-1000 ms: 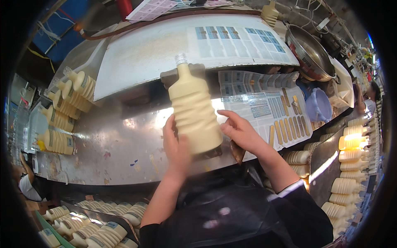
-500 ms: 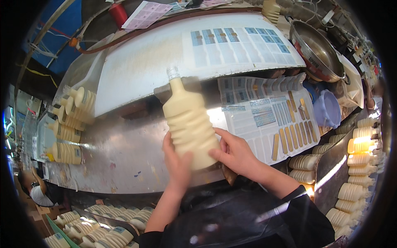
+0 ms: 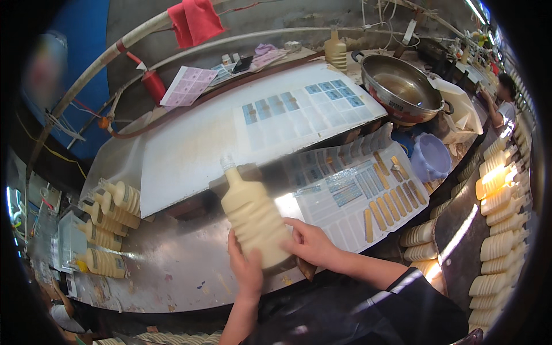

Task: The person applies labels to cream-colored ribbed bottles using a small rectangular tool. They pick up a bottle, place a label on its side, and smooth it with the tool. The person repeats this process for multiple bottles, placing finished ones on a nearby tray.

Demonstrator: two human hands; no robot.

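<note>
**Cream bottle gripped at its base**

Both hands, left point(image 3: 248, 270) and right point(image 3: 310, 244), closed round the base of a cream ribbed bottle point(image 3: 253, 215), tilted over the steel bench point(image 3: 172, 264), probably for labelling. Beyond, label sheets point(image 3: 368, 195); farther, filled bottles point(image 3: 109, 221) laid aside, metal pan point(image 3: 402, 89).

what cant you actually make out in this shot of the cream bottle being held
- Head view: the base of the cream bottle is hidden by the left hand and right hand.
- Sticker sheets: print too small and blurred.
- Stacked bottles at the right: warped and cut off by the fisheye rim.
</note>
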